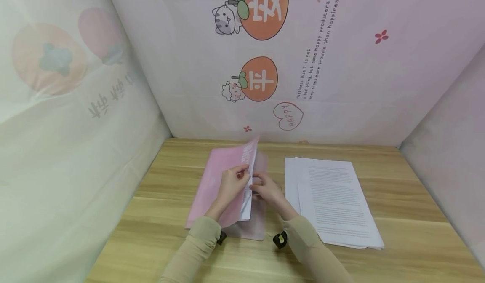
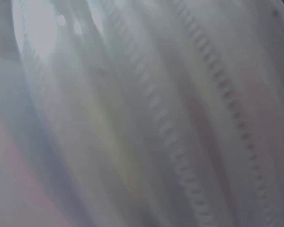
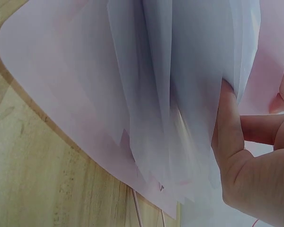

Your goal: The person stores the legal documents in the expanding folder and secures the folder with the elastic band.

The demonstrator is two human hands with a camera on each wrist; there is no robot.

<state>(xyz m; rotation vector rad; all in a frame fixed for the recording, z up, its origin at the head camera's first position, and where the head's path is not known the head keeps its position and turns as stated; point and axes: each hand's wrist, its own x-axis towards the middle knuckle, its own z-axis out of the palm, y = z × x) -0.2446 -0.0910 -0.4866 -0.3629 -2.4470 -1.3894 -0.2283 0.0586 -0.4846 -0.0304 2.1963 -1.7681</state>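
A pink folder (image 1: pixel 217 165) lies partly open on the wooden table, with its front cover lifted and white-looking inner sleeves (image 1: pixel 247 207) standing between the covers. My left hand (image 1: pixel 233 185) is over the raised cover and grips its edge with curled fingers. Opposite it, my right hand (image 1: pixel 269 188) pinches the sleeves at their free edge. From the right wrist, one finger (image 3: pixel 229 113) slips between the translucent sleeves (image 3: pixel 194 61) and the thumb lies outside. Blurred plastic sleeves (image 2: pixel 132 118) fill the left wrist view, which hides the left fingers.
To the right lies a stack of printed paper sheets (image 1: pixel 333 198), slightly fanned. A printed cloth wall (image 1: pixel 341 85) rises behind the table (image 1: pixel 409 215), with more cloth at both sides. Thin pink cords (image 3: pixel 137 208) hang by the folder's edge.
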